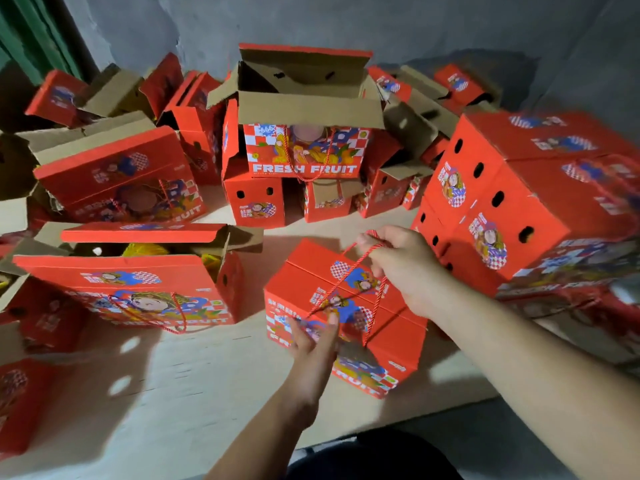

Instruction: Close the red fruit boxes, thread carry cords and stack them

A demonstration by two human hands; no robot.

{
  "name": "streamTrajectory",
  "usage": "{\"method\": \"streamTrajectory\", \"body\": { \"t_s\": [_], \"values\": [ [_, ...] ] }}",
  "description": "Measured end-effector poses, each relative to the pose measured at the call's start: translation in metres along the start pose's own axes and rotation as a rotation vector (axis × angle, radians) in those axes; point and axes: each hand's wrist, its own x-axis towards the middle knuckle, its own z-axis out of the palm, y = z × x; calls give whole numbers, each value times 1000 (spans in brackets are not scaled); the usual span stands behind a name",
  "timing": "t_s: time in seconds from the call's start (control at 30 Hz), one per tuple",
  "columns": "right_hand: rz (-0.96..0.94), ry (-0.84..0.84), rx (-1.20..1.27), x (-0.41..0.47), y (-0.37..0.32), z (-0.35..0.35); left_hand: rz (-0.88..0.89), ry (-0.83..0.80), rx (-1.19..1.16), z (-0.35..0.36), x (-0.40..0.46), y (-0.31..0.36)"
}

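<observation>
Closed red fruit box [349, 317] on cardboard floor, tilted; red carry cord [349, 268] looped above lid.

Under your right hand [398, 261] runs a twisted red cord [349, 271]. The closed box [391, 327] between your hands is red, printed with blue, yellow and red-and-white checks. Beyond your fingers, an open box [304, 109] shows brown flaps.

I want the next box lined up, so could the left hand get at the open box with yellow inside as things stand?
Probably yes: the left hand only touches the closed box, and bare floor lies between it and the open box.
</observation>
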Motion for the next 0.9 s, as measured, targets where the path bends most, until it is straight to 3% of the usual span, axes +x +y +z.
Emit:
{"method": "streamTrajectory", "body": {
  "t_s": [0.13, 0.27, 0.37, 0.43, 0.57, 0.63, 0.77, 0.9],
  "values": [
    [-34, -45, -56, 12, -1, -34, 69, 62, 170, 33, 22, 15],
    [-31, -34, -98, 25, 6, -78, 257, -47, 95, 68, 67, 29],
    [49, -35, -185, 38, 21, -114, 258, -37, 151, 109, 99, 40],
    [-5, -30, -251, 40, 35, -131, 293, -77, 178, 134, 111, 42],
    [-167, 107, -590, 20, 74, -118, 324, 14, 163, 159, 121, 28],
    [-236, 34, -729, 15, 95, -101, 312, 0, 161, 161, 127, 26],
    [-152, -87, -964, 20, 126, -84, 272, -70, 125, 157, 128, 34],
    [-171, -76, -971, 16, 143, -77, 165, 43, 113, 133, 103, 35]
  ]
}}
